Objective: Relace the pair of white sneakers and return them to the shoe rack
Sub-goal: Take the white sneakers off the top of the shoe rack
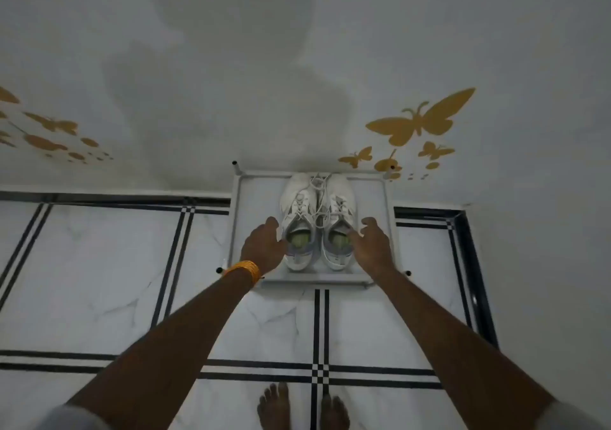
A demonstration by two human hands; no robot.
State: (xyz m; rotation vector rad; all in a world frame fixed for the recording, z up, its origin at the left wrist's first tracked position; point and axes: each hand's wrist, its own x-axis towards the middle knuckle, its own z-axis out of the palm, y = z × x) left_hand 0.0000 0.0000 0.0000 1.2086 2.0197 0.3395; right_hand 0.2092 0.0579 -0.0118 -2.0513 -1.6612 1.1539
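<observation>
Two white sneakers stand side by side on the top shelf of a white shoe rack point(390, 218), toes toward the wall. The left sneaker point(297, 198) and the right sneaker point(340, 198) have greenish insoles, and their loose white laces point(318, 181) trail together between the toes. My left hand point(263, 247), with an orange bangle at the wrist, rests at the outer side of the left sneaker's collar, thumb raised. My right hand point(372, 244) reaches to the right sneaker's collar with fingers spread and fingertips at the rim. Neither hand clasps a shoe.
The rack stands against a white wall with gold butterfly stickers point(420, 122). The floor point(99, 280) is white marble tile with black stripes. My bare feet point(302, 406) are at the bottom edge, just before the rack.
</observation>
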